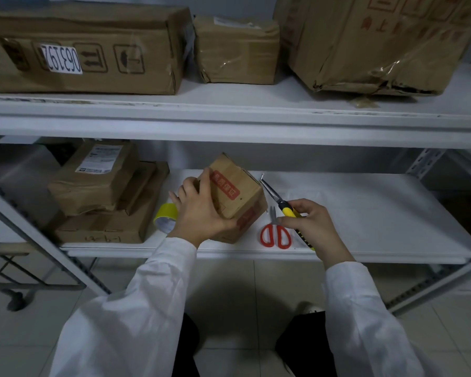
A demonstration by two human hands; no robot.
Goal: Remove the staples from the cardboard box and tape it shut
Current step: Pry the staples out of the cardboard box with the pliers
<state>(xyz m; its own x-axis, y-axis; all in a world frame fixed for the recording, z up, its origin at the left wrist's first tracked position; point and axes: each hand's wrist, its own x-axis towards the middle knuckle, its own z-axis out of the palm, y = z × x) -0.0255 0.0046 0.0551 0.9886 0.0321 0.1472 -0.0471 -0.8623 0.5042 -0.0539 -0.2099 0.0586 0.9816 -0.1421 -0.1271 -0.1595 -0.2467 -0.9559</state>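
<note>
Left hand [199, 210] curled round cardboard box [237, 191], holding it tilted; right hand [310, 224] grips pliers [276, 198], tips at box's right edge, apparently pinching staple [262, 175]. Brace box firm, draw straight out, spare flap

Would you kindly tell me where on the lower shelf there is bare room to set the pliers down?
The widest bare patch for the pliers is the right part of the lower shelf, between the red scissors and the perforated bracket. The left is crowded: stacked boxes, yellow tape roll and the small box sit close together.
</note>
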